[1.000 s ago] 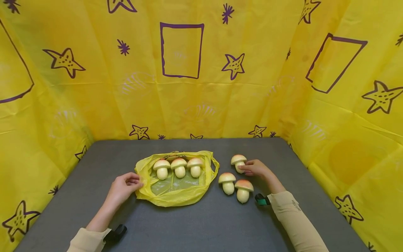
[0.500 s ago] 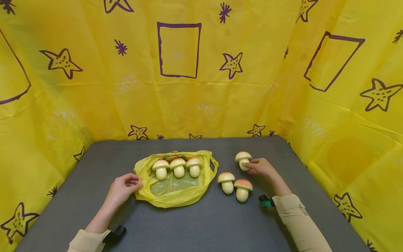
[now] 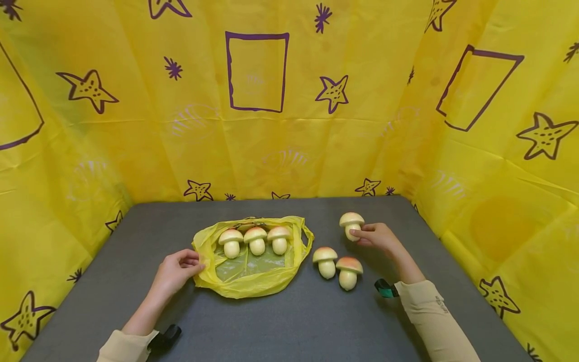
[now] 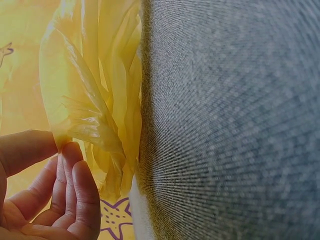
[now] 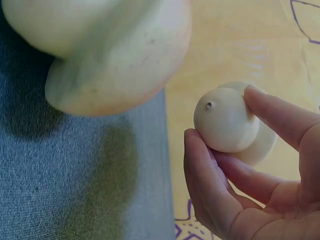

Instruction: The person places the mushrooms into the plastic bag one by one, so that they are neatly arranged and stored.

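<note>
My left hand [image 3: 177, 269] pinches the left rim of a yellow plastic bag [image 3: 253, 289], which lies spread with its mouth facing up. In the left wrist view, thumb and fingertips grip a fold of the film. Inside the bag, three toy mushrooms [image 3: 257, 242] stand in a row along the back. My right hand [image 3: 380, 237] holds another toy mushroom [image 3: 351, 221] by its stem, cap upward; the right wrist view shows the stem's rounded end between thumb and fingers. Two more mushrooms, one on the left [image 3: 325, 255] and one on the right [image 3: 349, 265], lie between the bag and my right arm.
A dark grey table [image 3: 271, 332] carries everything. Yellow fabric walls [image 3: 289, 151] with purple drawings enclose its back and sides. Black straps sit at both wrists, the left strap [image 3: 165, 339] and the right strap [image 3: 386, 288].
My right hand has lifted its mushroom and carried it slightly right and away from the two others. The left hand and the bag have stayed in place.
</note>
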Demonstrator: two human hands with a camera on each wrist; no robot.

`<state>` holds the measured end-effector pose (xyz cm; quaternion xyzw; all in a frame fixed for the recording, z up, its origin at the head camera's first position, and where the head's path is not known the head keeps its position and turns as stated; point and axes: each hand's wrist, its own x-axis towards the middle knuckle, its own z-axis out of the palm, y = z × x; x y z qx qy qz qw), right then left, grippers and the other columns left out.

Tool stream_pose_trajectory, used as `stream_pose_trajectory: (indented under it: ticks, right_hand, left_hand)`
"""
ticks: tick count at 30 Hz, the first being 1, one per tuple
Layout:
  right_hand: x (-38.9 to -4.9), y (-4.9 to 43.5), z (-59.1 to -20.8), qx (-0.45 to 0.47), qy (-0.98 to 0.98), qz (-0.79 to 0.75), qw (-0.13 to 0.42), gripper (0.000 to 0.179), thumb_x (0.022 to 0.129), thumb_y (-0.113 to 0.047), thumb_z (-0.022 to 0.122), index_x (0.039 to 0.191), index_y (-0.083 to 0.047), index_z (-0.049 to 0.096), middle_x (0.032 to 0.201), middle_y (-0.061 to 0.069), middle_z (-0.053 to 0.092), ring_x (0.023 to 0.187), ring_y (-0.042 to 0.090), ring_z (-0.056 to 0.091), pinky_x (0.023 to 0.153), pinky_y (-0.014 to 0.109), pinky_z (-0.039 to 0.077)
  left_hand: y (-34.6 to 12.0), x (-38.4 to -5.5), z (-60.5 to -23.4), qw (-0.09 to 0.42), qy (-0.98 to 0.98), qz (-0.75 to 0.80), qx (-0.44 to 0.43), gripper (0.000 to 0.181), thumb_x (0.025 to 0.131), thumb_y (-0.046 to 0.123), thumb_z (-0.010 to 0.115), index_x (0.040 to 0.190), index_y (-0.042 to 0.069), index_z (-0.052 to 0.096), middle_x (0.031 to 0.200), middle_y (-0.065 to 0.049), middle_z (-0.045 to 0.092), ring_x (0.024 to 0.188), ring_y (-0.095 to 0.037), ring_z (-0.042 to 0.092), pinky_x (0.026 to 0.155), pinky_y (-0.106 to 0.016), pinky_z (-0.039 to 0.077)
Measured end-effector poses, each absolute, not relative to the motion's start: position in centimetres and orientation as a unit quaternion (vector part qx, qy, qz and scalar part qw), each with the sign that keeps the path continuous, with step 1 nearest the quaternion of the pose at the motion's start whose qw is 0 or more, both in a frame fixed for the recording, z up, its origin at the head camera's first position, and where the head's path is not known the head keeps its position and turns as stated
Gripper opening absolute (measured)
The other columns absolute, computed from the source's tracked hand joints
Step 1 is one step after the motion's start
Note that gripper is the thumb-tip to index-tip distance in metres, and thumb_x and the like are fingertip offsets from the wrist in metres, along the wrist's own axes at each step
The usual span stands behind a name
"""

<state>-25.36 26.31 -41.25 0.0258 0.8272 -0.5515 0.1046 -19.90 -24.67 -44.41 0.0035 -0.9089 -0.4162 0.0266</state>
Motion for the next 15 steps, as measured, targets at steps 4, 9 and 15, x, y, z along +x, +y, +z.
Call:
stream_pose_trajectory:
  ticks: [4, 9, 15]
  right_hand:
    - [-25.0, 26.0, -40.8, 0.017, 0.826, -0.555, 0.098, 0.051, 0.089, -0.025, 0.066, 0.117, 0.016, 0.055, 0.098, 0.010, 0.069, 0.094, 0.024, 0.069, 0.090, 0.041, 0.050]
    - [-24.5, 25.6, -40.4, 0.001, 0.821, -0.564, 0.091, 0.051, 0.088, -0.025, 0.068, 0.116, 0.016, 0.056, 0.099, 0.011, 0.068, 0.096, 0.027, 0.068, 0.087, 0.037, 0.052]
    - [-24.3, 25.2, -40.2, -0.024, 0.825, -0.559, 0.083, 0.053, 0.087, -0.027, 0.069, 0.116, 0.016, 0.056, 0.097, 0.009, 0.069, 0.089, 0.021, 0.070, 0.084, 0.036, 0.053]
  left_hand:
    - [-24.7, -19.9, -44.4, 0.027, -0.908, -0.419, 0.003, 0.030, 0.080, 0.019, 0.075, 0.101, 0.000, 0.065, 0.091, -0.010, 0.068, 0.078, -0.014, 0.060, 0.063, -0.020, 0.048]
    - [-24.7, -19.9, -44.4, 0.024, -0.907, -0.420, 0.005, 0.030, 0.080, 0.019, 0.075, 0.101, 0.000, 0.065, 0.091, -0.009, 0.068, 0.077, -0.014, 0.060, 0.064, -0.020, 0.048]
    - [-24.6, -19.9, -44.4, 0.029, -0.908, -0.417, 0.004, 0.030, 0.080, 0.019, 0.075, 0.101, 0.000, 0.065, 0.091, -0.009, 0.068, 0.077, -0.014, 0.060, 0.063, -0.020, 0.048]
